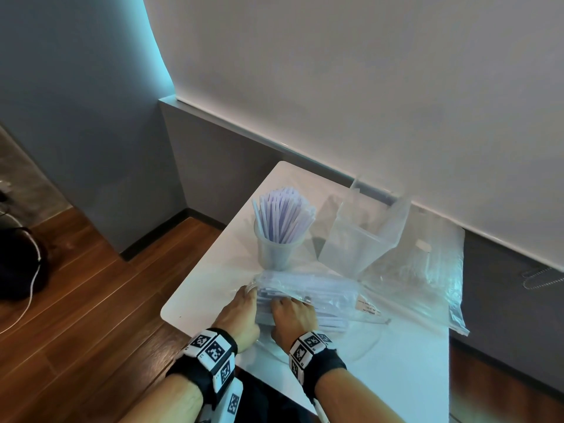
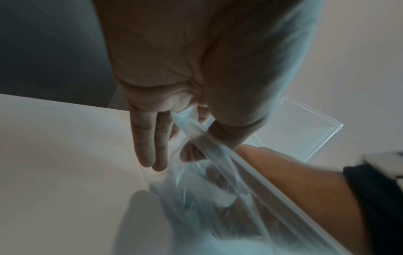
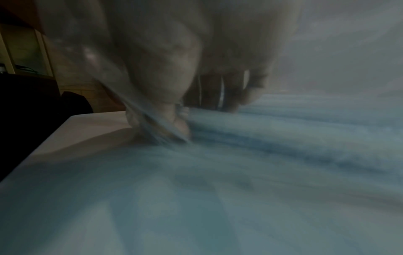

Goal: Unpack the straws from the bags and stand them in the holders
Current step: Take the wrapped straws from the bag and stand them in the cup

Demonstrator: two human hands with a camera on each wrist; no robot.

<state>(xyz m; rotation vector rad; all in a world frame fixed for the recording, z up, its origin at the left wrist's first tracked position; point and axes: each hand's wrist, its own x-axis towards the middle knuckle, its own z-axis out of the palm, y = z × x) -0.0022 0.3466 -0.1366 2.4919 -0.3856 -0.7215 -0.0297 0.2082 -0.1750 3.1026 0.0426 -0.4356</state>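
Note:
A clear bag of pale straws (image 1: pixel 323 293) lies across the near part of the white table (image 1: pixel 210 279). My left hand (image 1: pixel 248 293) pinches the bag's open edge (image 2: pixel 187 124) between thumb and forefinger, while its other fingers (image 2: pixel 150 145) hang straight. My right hand (image 1: pixel 290 302) reaches into the bag's mouth, fingers and thumb curled on the straw ends (image 3: pixel 305 127); that view is blurred by plastic. Behind the bag a round translucent cup holder (image 1: pixel 274 254) is full of upright straws (image 1: pixel 282 215). Beside it a clear rectangular holder (image 1: pixel 360 239) stands with no straws visible in it.
A flat, empty-looking clear bag (image 1: pixel 427 270) lies at the table's right, partly over the edge. The wall ledge (image 1: pixel 335 166) runs just behind the table. Wooden floor (image 1: pixel 91 300) and a dark object with a white cable (image 1: pixel 18 264) lie to the left.

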